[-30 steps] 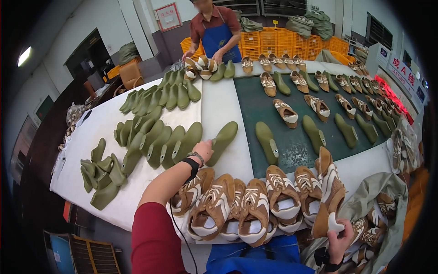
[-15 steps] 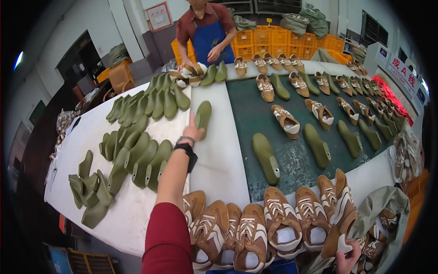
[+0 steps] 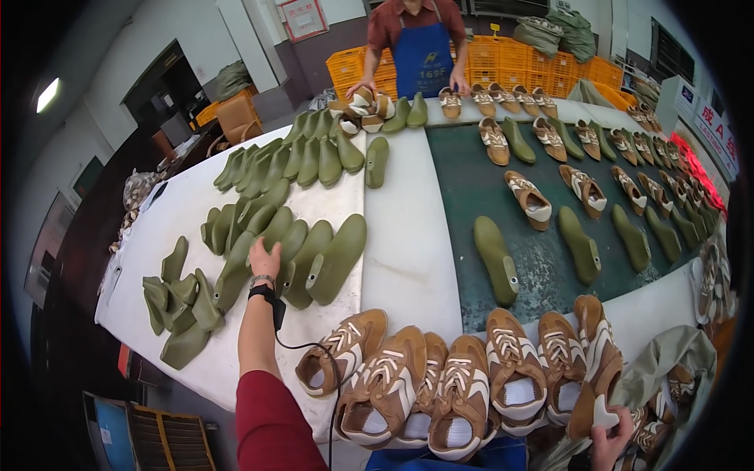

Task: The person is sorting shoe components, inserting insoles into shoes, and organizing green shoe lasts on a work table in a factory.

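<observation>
My left hand is among a group of green shoe lasts at the left, its thumb and fingers around the near end of one shoe last. Part of its grip is hidden. At the lower right, my right hand holds a brown-and-white sneaker by its pale heel, toe up. That sneaker leans beside a row of similar laced sneakers along the table's near edge. A single green last lies apart on the white strip, beyond my left hand.
More lasts lie heaped at the left. Sneakers and lasts stand in rows on the green mat. Across the table, a person in a blue apron stands by piled sneakers. A sack of sneakers is at the right; a dark cable crosses near my left forearm.
My left hand has left the single last, which has slid farther away, and come back to the grouped lasts. The view has shifted left. The person opposite has spread their hands apart.
</observation>
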### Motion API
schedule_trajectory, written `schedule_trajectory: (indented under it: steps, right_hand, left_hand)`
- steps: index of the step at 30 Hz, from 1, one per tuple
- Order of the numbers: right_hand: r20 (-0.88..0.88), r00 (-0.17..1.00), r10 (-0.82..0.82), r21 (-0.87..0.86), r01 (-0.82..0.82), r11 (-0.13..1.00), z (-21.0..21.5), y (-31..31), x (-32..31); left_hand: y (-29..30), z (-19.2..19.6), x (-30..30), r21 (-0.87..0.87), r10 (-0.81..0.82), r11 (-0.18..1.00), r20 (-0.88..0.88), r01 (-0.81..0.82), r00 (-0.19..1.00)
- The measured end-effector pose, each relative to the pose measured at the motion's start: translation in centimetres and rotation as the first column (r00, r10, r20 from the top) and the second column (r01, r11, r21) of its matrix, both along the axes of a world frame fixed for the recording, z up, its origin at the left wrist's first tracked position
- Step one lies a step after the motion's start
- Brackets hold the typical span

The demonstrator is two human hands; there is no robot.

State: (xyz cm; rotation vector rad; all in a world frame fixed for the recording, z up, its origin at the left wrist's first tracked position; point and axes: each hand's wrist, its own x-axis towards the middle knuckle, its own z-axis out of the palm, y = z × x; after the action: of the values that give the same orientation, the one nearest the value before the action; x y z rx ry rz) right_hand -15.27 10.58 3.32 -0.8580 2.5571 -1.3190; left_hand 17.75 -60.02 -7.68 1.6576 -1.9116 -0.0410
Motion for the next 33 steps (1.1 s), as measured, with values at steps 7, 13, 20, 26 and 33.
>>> schedule_trajectory:
  steps: [7, 13, 20, 26, 33]
  right_hand:
    - [-0.116, 0.990, -0.077, 0.057, 0.084, 0.995, 1.3, -0.4, 0.5]
    - [-0.159, 0.987, -0.026, 0.225, 0.062, 0.972, 1.0, -0.9, -0.2]
    - [-0.372, 0.928, -0.021, 0.083, 0.056, 0.995, 0.8, -1.1, 0.9]
    - [-0.312, 0.949, 0.039, 0.144, 0.006, 0.990, 2.1, -1.9, 1.3]
    - [-0.336, 0.942, -0.018, 0.025, 0.028, 0.999, 0.9, -1.2, 0.5]
  left_hand:
    - [0.1, 0.6, 2.9, 0.577, -0.149, 0.817, 0.238, -0.016, 0.960]
    - [4.7, 1.7, -0.8, 0.710, -0.199, 0.693, 0.023, 0.124, 0.980]
    - [9.8, 2.3, -5.9, 0.799, -0.273, 0.509, -0.203, 0.320, 0.940]
    - [12.7, 2.4, -8.9, 0.803, -0.395, 0.335, -0.354, 0.492, 0.848]
    - [1.7, -0.1, -2.3, 0.400, -0.380, 0.845, -0.019, 0.355, 0.925]
